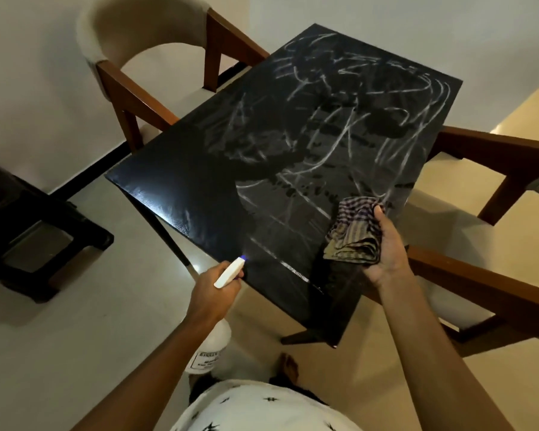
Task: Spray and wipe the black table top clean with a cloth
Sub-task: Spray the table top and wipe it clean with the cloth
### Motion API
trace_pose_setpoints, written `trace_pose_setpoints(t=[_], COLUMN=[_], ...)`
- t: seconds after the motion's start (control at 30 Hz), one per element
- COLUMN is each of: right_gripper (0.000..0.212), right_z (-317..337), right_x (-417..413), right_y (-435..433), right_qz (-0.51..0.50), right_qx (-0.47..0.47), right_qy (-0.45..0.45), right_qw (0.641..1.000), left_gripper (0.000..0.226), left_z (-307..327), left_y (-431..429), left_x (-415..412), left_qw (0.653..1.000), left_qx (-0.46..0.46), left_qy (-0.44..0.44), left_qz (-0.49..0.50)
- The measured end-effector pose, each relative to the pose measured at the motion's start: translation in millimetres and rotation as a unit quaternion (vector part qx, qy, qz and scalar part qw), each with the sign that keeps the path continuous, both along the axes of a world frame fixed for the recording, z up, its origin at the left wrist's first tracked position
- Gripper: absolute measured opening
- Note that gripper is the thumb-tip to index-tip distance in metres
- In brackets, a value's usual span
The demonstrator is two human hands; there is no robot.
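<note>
The black table top point(181, 185) fills the middle of the view, covered over its far and right parts with white scribbles and smears. My left hand point(212, 293) grips a white spray bottle point(210, 343) by its trigger head, the blue-tipped nozzle aimed at the table's near edge. My right hand point(386, 247) holds a folded checked cloth point(353, 234) just above the near right part of the table top.
A cushioned wooden chair point(131, 88) stands at the table's far left. Two more wooden chairs point(495, 284) stand on the right. A dark stool point(35, 231) sits on the floor at the left. My bare foot point(288, 367) is below the table's near corner.
</note>
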State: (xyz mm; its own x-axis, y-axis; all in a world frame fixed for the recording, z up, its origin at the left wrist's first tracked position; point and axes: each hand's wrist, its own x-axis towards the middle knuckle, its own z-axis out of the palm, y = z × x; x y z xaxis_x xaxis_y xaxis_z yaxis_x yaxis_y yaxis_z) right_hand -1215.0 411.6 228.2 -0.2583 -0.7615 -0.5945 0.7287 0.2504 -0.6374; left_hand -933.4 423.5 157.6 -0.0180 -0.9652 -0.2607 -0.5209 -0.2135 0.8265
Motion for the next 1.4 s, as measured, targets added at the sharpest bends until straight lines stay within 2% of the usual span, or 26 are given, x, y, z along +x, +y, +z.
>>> trace_pose_setpoints(t=[0.1, 0.2, 0.27, 0.3, 0.43, 0.53, 0.63, 0.7, 0.73, 0.77, 0.8, 0.83, 0.87, 0.93, 1.0, 1.03, 1.07, 1.17, 1.23, 1.33, 1.4], right_gripper=[0.037, 0.036, 0.039, 0.04, 0.036, 0.032, 0.041, 0.04, 0.038, 0.037, 0.038, 0.039, 0.041, 0.046, 0.049, 0.051, 0.054, 0.063, 0.064, 0.064, 0.065], right_z=[-0.8, 0.4, -0.5, -2.7, -8.9, -14.3, -16.5, -19.7, -24.0, -28.7, -34.9, -43.2, -54.9, -82.8, -118.4, -129.3, -137.2, -138.0, -132.6, -123.0, -122.7], right_x=[-15.1, -26.0, -31.8, -35.2, -48.1, -54.8, -59.2, -58.6, -55.6, -51.1, -46.6, -42.3, -37.6, -26.1, -14.3, -10.1, -8.1, -5.9, 1.4, 16.1, 17.3], right_y=[-1.5, -2.5, -2.7, -2.9, -2.7, -0.4, 2.1, 6.1, 9.7, 14.0, 19.5, 25.9, 32.6, 50.4, 72.5, 80.7, 81.9, 48.6, 8.2, -39.4, -34.1], right_qz=[0.015, 0.033, 0.038, 0.035, 0.022, 0.005, -0.007, 0.002, 0.025, 0.062, 0.11, 0.165, 0.23, 0.363, 0.44, 0.463, 0.482, 0.516, 0.515, 0.502, 0.492], right_qx=[-0.002, 0.007, 0.01, 0.012, 0.006, 0.006, -0.003, -0.016, -0.021, -0.027, -0.042, -0.068, -0.107, -0.213, -0.324, -0.351, -0.366, -0.367, -0.333, -0.223, -0.208], right_qy=[-0.003, 0.008, 0.017, 0.022, 0.023, 0.026, 0.053, 0.123, 0.196, 0.299, 0.418, 0.529, 0.616, 0.724, 0.764, 0.765, 0.757, 0.738, 0.75, 0.782, 0.79], right_qw=[1.0, 0.999, 0.999, 0.999, 0.999, 1.0, 0.999, 0.992, 0.98, 0.952, 0.901, 0.83, 0.746, 0.547, 0.343, 0.277, 0.246, 0.233, 0.25, 0.295, 0.301], left_gripper=[0.01, 0.012, 0.018, 0.02, 0.012, 0.008, 0.01, 0.011, 0.013, 0.017, 0.022, 0.024, 0.023, 0.025, 0.039, 0.044, 0.046, 0.046, 0.035, 0.035, 0.037], left_z=[-3.1, -3.2, -1.2, -1.5, -5.6, -8.7, -11.7, -13.7, -15.2, -16.6, -16.3, -15.6, -14.9, -16.7, -20.7, -21.7, -21.8, -20.7, -16.1, -11.6, -11.5], left_y=[11.4, 33.4, 49.2, 56.2, 69.7, 77.9, 82.5, 82.7, 82.0, 80.7, 79.0, 77.0, 74.7, 69.8, 65.0, 62.8, 60.5, 50.9, 45.3, 39.1, 35.8], left_x=[-5.3, -12.2, -20.6, -24.5, -34.9, -44.3, -47.5, -42.6, -39.1, -35.7, -33.1, -30.3, -27.7, -21.2, -13.6, -10.8, -8.3, -4.3, -5.4, -6.6, -6.0], left_qw=[1.0, 0.989, 0.976, 0.974, 0.988, 0.989, 0.993, 0.997, 0.998, 0.999, 0.999, 0.998, 0.995, 0.985, 0.979, 0.976, 0.975, 0.97, 0.967, 0.962, 0.961], left_qx=[0.022, 0.083, 0.076, 0.072, 0.061, 0.043, 0.023, 0.005, -0.008, -0.025, -0.039, -0.043, -0.046, -0.042, -0.026, -0.024, -0.026, -0.036, -0.05, -0.065, -0.064], left_qy=[-0.009, 0.019, -0.007, -0.015, -0.004, -0.032, -0.045, -0.03, -0.015, -0.001, 0.014, 0.035, 0.058, 0.092, 0.093, 0.091, 0.089, 0.1, 0.116, 0.126, 0.123], left_qz=[0.013, -0.117, -0.205, -0.213, -0.142, -0.136, -0.106, -0.076, -0.055, -0.03, 0.0, 0.035, 0.072, 0.137, 0.181, 0.194, 0.203, 0.217, 0.222, 0.233, 0.239])
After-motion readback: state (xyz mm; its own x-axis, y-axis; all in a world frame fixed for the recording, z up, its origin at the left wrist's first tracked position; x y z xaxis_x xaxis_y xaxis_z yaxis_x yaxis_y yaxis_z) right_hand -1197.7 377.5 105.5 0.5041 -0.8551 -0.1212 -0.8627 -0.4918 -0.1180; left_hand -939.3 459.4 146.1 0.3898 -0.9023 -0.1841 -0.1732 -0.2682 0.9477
